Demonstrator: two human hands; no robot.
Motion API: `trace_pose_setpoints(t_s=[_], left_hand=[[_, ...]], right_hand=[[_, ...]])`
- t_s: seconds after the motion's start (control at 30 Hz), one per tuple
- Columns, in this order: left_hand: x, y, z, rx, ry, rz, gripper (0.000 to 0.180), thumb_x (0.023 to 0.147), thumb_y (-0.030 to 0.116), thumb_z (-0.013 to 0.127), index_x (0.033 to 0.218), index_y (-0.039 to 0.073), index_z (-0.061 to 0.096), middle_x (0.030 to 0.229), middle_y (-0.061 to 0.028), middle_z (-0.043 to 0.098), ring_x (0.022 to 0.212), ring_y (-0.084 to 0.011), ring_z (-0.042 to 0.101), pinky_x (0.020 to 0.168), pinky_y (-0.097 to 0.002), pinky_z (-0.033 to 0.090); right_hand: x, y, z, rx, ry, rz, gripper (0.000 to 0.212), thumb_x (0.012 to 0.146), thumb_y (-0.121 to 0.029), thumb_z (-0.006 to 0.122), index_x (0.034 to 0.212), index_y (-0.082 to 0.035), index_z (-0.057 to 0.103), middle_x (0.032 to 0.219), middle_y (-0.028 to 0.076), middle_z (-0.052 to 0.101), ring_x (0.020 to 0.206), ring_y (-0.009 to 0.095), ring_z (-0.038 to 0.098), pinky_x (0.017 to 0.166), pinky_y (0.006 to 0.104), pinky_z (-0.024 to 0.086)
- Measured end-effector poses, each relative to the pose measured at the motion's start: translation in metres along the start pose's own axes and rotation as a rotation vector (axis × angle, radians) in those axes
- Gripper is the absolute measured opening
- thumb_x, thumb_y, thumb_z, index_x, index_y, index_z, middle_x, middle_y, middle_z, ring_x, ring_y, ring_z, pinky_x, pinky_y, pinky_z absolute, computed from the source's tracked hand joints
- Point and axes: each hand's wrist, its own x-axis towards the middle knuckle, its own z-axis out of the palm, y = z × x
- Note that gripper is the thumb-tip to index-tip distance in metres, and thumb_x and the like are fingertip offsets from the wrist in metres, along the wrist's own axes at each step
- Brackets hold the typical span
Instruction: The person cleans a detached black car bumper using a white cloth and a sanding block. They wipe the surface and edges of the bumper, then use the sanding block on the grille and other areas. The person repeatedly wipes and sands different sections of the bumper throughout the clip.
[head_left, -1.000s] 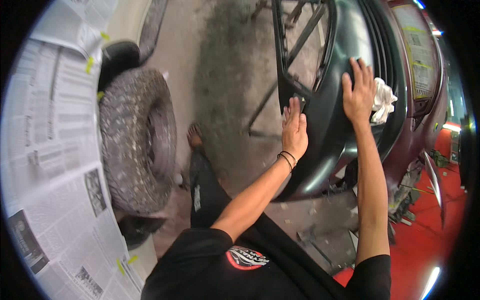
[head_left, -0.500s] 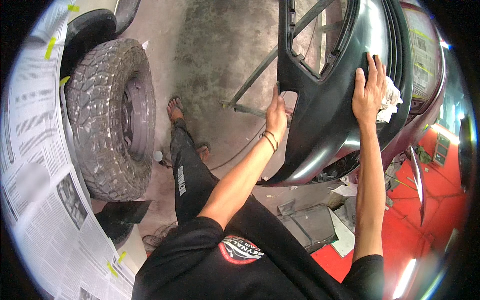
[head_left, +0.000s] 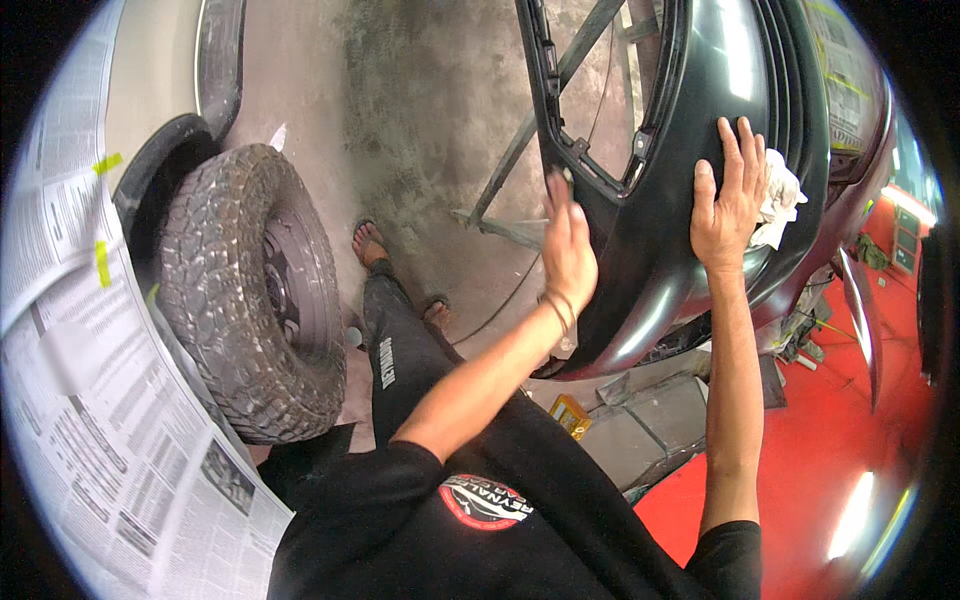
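Note:
A large glossy black car bumper (head_left: 640, 255), with an open framed cutout at its upper left, stands right of centre. My right hand (head_left: 728, 215) lies on its face, fingers stretched out and spread. Beside that palm is a crumpled white cloth (head_left: 782, 200), partly hidden by the hand. My left hand (head_left: 570, 255), a band on its wrist, is at the bumper's left edge just below the cutout. Its fingers are straight and slightly blurred by motion. A small pale spot shows at the fingertips, too unclear to name.
To the left, a knobby tyre (head_left: 235, 300) stands before a pale vehicle body covered with taped newspaper (head_left: 130, 430). Metal stand legs (head_left: 510, 170) are behind the bumper. A yellow box (head_left: 570, 415) and grey panels (head_left: 650, 420) lie below. Red floor (head_left: 800, 440) spreads at right.
My left hand has moved from the notch at the bumper's edge up toward the cutout. My right hand stays flat on the bumper. The view has shifted, bringing the yellow box into sight.

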Motion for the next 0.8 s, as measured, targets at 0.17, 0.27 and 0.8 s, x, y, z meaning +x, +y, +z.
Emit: trace_pose_setpoints(t_s=[0.17, 0.27, 0.8], left_hand=[[0.206, -0.003, -0.051, 0.038, 0.029, -0.065, 0.052, 0.116, 0.044, 0.042, 0.136, 0.002, 0.064, 0.098, -0.0193, 0.072, 0.091, -0.0393, 0.066, 0.09, -0.0467, 0.051], [0.19, 0.033, -0.041, 0.01, -0.009, 0.065, 0.054, 0.118, 0.037, 0.039, 0.16, 0.005, 0.047, 0.141, -0.0215, 0.062, 0.13, -0.0376, 0.058, 0.113, -0.043, 0.043], [0.078, 0.12, -0.022, 0.697, -0.565, 0.682, 0.057, 0.111, 0.021, 0.051, 0.167, 0.017, 0.042, 0.175, -0.0071, 0.037, 0.164, -0.0372, 0.025, 0.131, -0.062, 0.014]], right_hand=[[0.011, -0.009, -0.002, 0.034, -0.027, 0.004, 0.053, 0.105, -0.031, 0.06, 0.156, -0.016, 0.056, 0.166, 0.014, 0.047, 0.157, 0.039, 0.035, 0.131, 0.0538, 0.02], [0.002, -0.004, -0.004, 0.045, -0.038, 0.058, 0.052, 0.104, -0.032, 0.061, 0.154, -0.016, 0.058, 0.167, 0.014, 0.046, 0.158, 0.038, 0.034, 0.132, 0.0533, 0.02], [-0.001, 0.006, -0.009, 0.243, 0.129, 0.236, 0.043, 0.11, -0.025, 0.049, 0.147, -0.01, 0.063, 0.158, 0.011, 0.056, 0.154, 0.036, 0.044, 0.13, 0.0534, 0.026]])
